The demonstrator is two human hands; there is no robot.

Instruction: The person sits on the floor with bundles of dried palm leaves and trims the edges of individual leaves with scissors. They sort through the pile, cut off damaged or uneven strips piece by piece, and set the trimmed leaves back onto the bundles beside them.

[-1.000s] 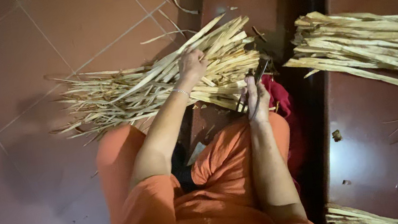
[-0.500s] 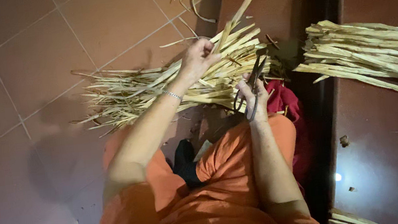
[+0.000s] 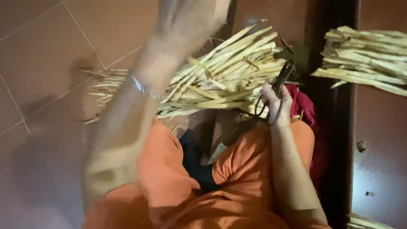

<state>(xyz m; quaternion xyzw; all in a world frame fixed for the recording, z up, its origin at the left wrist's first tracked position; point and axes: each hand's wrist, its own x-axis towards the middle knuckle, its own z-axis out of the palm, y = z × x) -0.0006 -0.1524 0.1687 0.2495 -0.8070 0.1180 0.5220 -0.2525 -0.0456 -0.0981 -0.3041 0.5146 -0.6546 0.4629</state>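
Scissors (image 3: 276, 92) gripped in the right hand (image 3: 277, 104), centre frame, just over the dry strip pile (image 3: 219, 76). Left hand (image 3: 195, 1) is a blur up top, can't tell its grip. Second bundle (image 3: 388, 63) at right looks untouched, plenty left.

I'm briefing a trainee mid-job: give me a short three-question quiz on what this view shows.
1. What does the right hand hold?
2. True or false: the left hand rests flat on the floor tiles.
3. Which pile lies nearer the knees: A, the straw pile ahead, or B, the straw pile at right?

Key: 1. Dark scissors. 2. False; it is raised and blurred. 3. A.
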